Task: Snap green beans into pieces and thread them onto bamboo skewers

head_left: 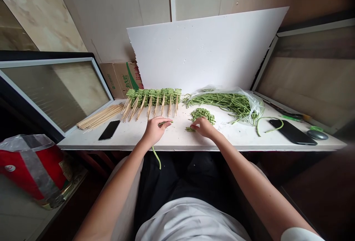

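My left hand [155, 130] is closed around a long green bean [156, 157]. One end pokes out past the thumb and fingertips, and the other hangs below the table's front edge. My right hand [204, 127] is pinched, its fingertips down at a few short bean pieces [189, 129] on the tabletop; what lies between them is hidden. Just behind that hand is a heap of cut bean pieces [202, 113]. Further back on the left, a row of bean skewers [154, 98] is stacked, their bare sticks pointing towards me.
Loose bamboo sticks [100, 116] and a phone [109, 130] lie at left. Long beans [222, 100] spill from a clear plastic bag [254, 107] at back right. A single bean [258, 124], a dark phone [292, 131] and a grey mouse-like object [317, 134] lie right. A white board [205, 52] stands behind.
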`<state>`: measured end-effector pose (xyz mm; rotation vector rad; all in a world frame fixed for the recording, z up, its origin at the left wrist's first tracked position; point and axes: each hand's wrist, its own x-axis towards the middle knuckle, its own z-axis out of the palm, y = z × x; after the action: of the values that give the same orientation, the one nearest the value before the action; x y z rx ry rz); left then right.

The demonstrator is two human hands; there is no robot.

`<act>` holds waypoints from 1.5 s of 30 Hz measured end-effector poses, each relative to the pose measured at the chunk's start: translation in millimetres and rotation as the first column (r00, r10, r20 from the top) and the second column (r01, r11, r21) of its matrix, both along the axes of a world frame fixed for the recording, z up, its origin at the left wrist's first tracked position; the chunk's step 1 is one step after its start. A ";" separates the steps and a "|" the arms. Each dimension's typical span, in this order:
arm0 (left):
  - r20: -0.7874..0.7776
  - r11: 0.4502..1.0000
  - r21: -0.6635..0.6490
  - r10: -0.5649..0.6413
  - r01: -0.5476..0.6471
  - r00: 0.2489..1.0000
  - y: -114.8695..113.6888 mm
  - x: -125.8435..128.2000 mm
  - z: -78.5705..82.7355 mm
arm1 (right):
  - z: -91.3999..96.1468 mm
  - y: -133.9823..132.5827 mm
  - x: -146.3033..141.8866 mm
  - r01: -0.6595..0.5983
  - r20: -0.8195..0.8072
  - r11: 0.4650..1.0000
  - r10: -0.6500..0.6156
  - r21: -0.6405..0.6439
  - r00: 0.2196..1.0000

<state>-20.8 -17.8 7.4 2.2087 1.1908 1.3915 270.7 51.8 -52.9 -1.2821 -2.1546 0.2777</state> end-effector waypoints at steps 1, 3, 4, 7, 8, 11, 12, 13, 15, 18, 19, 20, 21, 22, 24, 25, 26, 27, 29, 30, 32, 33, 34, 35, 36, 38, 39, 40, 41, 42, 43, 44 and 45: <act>-0.016 1.000 0.005 0.005 -0.005 1.000 -0.2 -0.2 0.1 | 0.0 0.6 1.1 -0.008 0.001 1.000 0.008 0.003 1.000; -0.049 1.000 0.019 0.010 -0.009 0.999 -1.1 -0.3 0.7 | 0.1 1.8 2.6 -0.007 -0.001 1.000 0.007 0.002 1.000; -0.063 1.000 0.022 0.008 -0.006 0.998 -1.8 -0.2 1.1 | 0.9 1.9 2.9 -0.005 -0.006 1.000 0.005 0.003 1.000; -0.094 1.000 0.011 -0.009 0.010 0.996 -4.6 1.4 2.8 | 9.7 -2.3 0.3 -0.006 -0.053 1.000 0.008 0.028 0.999; -0.101 1.000 0.004 -0.016 0.017 0.995 -5.7 2.3 3.4 | 15.2 -5.9 -2.1 -0.016 -0.082 0.999 0.018 0.029 0.996; -0.118 0.999 -0.011 -0.038 0.037 0.992 -10.2 6.6 5.4 | 37.9 -24.2 -14.8 -0.116 -0.224 0.992 0.103 -0.042 0.969; -0.116 0.999 -0.013 -0.046 0.044 0.992 -12.0 8.5 6.0 | 46.1 -31.9 -20.6 -0.174 -0.292 0.981 0.144 -0.081 0.946; -0.106 0.999 -0.012 -0.050 0.049 0.993 -13.9 10.6 6.7 | 53.7 -39.8 -26.6 -0.245 -0.345 0.964 0.195 -0.107 0.918; -0.062 0.999 -0.006 -0.046 0.046 0.997 -17.4 14.8 7.8 | 66.0 -53.9 -37.9 -0.340 -0.412 0.935 0.270 -0.104 0.870; 0.006 0.999 0.005 -0.035 0.035 0.999 -21.3 19.6 9.2 | 75.6 -66.3 -47.7 -0.382 -0.449 0.922 0.319 -0.056 0.835; 0.020 0.999 0.007 -0.035 0.035 0.999 -22.1 20.5 9.7 | 77.3 -68.1 -48.4 -0.377 -0.468 0.925 0.317 -0.038 0.825; 0.033 0.999 0.007 -0.038 0.038 0.999 -22.9 21.0 10.3 | 78.8 -69.3 -48.3 -0.365 -0.492 0.931 0.308 -0.023 0.814; 0.046 0.999 0.003 -0.042 0.042 0.998 -23.5 21.4 11.0 | 80.3 -70.2 -47.5 -0.352 -0.515 0.936 0.294 -0.015 0.805; 0.058 0.999 -0.002 -0.047 0.047 0.997 -24.3 21.5 11.7 | 81.8 -71.1 -46.7 -0.339 -0.532 0.941 0.281 -0.012 0.799; 0.075 0.998 -0.006 -0.058 0.059 0.995 -25.9 21.8 13.0 | 84.6 -73.5 -46.0 -0.335 -0.540 0.942 0.277 -0.009 0.795; 0.073 0.998 -0.003 -0.064 0.064 0.995 -26.8 22.0 13.6 | 85.6 -75.0 -46.6 -0.338 -0.536 0.941 0.286 0.001 0.794; 0.065 0.998 0.002 -0.068 0.068 0.996 -27.6 22.2 14.1 | 86.0 -76.5 -47.7 -0.339 -0.530 0.941 0.297 0.020 0.794; 0.057 0.998 0.004 -0.071 0.070 0.996 -28.2 22.6 14.5 | 85.9 -77.8 -49.3 -0.335 -0.524 0.941 0.307 0.043 0.794; 0.068 0.998 -0.003 -0.070 0.070 0.995 -29.0 23.2 15.0 | 84.7 -79.1 -52.5 -0.313 -0.524 0.946 0.310 0.086 0.793; 0.085 0.997 -0.018 -0.069 0.071 0.994 -29.0 23.3 15.2 | 84.0 -79.1 -53.6 -0.295 -0.533 0.950 0.301 0.100 0.791; 0.137 0.995 -0.064 -0.065 0.074 0.988 -28.6 23.1 15.8 | 83.8 -77.8 -53.8 -0.249 -0.572 0.962 0.266 0.108 0.776; 0.160 0.993 -0.088 -0.059 0.074 0.985 -28.3 22.7 16.2 | 84.4 -76.9 -53.0 -0.225 -0.598 0.969 0.243 0.105 0.764; 0.176 0.992 -0.109 -0.052 0.071 0.983 -28.0 22.2 16.7 | 85.4 -76.0 -51.7 -0.203 -0.622 0.974 0.220 0.099 0.752; 0.183 0.990 -0.123 -0.042 0.065 0.982 -27.8 21.6 17.2 | 86.6 -75.4 -50.2 -0.192 -0.635 0.977 0.204 0.088 0.745; 0.184 0.990 -0.128 -0.031 0.055 0.983 -27.7 21.0 17.8 | 87.8 -75.0 -48.6 -0.198 -0.632 0.977 0.200 0.074 0.749; 0.155 0.995 -0.098 -0.012 0.027 0.988 -28.4 20.3 19.0 | 89.4 -75.0 -46.3 -0.247 -0.592 0.967 0.231 0.056 0.772; 0.130 0.998 -0.065 -0.005 0.013 0.992 -29.1 20.3 19.7 | 89.6 -75.4 -45.8 -0.272 -0.565 0.960 0.256 0.057 0.784; 0.101 1.000 -0.025 0.002 0.001 0.995 -30.0 20.6 20.4 | 89.3 -75.9 -45.8 -0.288 -0.540 0.955 0.278 0.068 0.794; 0.073 1.000 0.015 0.007 -0.008 0.997 -31.1 21.0 21.1 | 88.8 -76.6 -46.2 -0.292 -0.519 0.952 0.296 0.091 0.802; 0.049 0.999 0.049 0.009 -0.011 0.999 -32.3 21.6 21.8 | 88.2 -77.4 -47.1 -0.286 -0.500 0.951 0.307 0.120 0.810; 0.029 0.997 0.073 0.008 -0.011 1.000 -33.3 22.3 22.3 | 87.7 -78.3 -48.3 -0.275 -0.480 0.949 0.314 0.152 0.819; 0.010 0.996 0.089 0.005 -0.005 1.000 -34.2 22.9 22.6 | 87.3 -79.3 -49.7 -0.265 -0.457 0.947 0.319 0.180 0.831; -0.007 0.995 0.102 0.000 0.001 1.000 -34.8 23.4 22.7 | 87.0 -80.4 -51.3 -0.258 -0.432 0.944 0.324 0.205 0.842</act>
<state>2.6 -52.6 30.0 2.2843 1.1448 1.4764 219.4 -28.6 34.2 -0.7101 -1.9031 0.4945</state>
